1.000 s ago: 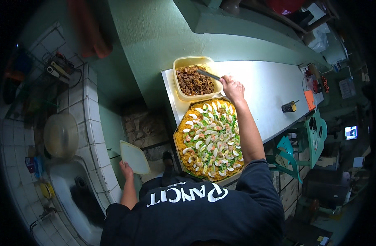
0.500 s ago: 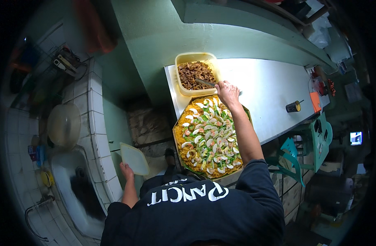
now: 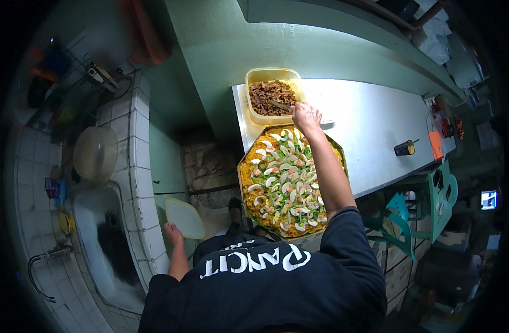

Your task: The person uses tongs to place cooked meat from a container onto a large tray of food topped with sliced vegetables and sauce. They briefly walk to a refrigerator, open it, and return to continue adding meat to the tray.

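Note:
My right hand [image 3: 306,115] is closed around a thin, long-handled utensil [image 3: 280,104], perhaps a spoon, whose end reaches into dark brown chopped meat [image 3: 269,95]. That meat fills much of a yellowish rectangular plastic tub [image 3: 254,115] at the far left end of the white table. Just nearer than the tub lies a large octagonal tray [image 3: 240,177] of orange noodles [image 3: 251,202], topped with egg slices, shrimp and chopped greens. My right forearm passes over its right side. Low on the left, my left hand [image 3: 174,232] grips the edge of a translucent plastic lid [image 3: 186,218], held away from the table.
The white table [image 3: 371,127] runs along a green wall, with a dark cup [image 3: 404,148] toward its right end. A teal chair [image 3: 399,222] stands beyond its near edge. To my left are a tiled counter [image 3: 141,144], a sink [image 3: 82,222] and a plastic basin [image 3: 96,154].
My right hand has shifted slightly and the utensil now sits at a different angle in the meat. The whole view has moved a little; my left hand still holds the lid.

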Available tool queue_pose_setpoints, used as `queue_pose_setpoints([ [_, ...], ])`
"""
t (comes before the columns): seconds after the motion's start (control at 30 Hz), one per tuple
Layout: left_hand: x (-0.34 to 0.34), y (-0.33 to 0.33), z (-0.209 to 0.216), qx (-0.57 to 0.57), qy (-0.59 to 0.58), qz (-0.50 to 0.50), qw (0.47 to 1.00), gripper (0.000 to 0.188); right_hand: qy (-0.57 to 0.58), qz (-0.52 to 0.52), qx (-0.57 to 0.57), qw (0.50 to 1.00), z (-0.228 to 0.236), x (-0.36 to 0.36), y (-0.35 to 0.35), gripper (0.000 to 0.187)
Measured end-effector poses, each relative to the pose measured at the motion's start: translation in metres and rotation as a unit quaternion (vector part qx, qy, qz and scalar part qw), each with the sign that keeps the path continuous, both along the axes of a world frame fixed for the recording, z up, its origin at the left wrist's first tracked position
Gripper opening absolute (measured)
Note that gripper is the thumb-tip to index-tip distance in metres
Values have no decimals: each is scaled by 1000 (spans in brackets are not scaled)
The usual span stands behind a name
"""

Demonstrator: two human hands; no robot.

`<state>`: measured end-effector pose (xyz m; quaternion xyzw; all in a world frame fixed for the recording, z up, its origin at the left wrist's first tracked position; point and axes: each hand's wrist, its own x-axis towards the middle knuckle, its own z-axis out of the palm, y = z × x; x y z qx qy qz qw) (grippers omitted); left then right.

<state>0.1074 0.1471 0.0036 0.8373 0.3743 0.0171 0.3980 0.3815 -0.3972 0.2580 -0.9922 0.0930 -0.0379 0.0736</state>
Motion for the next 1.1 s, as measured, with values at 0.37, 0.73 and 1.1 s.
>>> queue_pose_setpoints([
  [0.37, -9, -11, 2, 0, 1, 38, 999, 30, -96, -51, 50, 993, 29, -35, -23, 26],
  [0.73, 19, -20, -6, -7, 16, -34, 999, 35, -194, -171, 113, 959, 46, -264, -130, 23],
  [1.1, 54, -47, 1, 25, -1, -124, 992, 34, -108, -282, 104, 948, -3, -365, -115, 23],
])
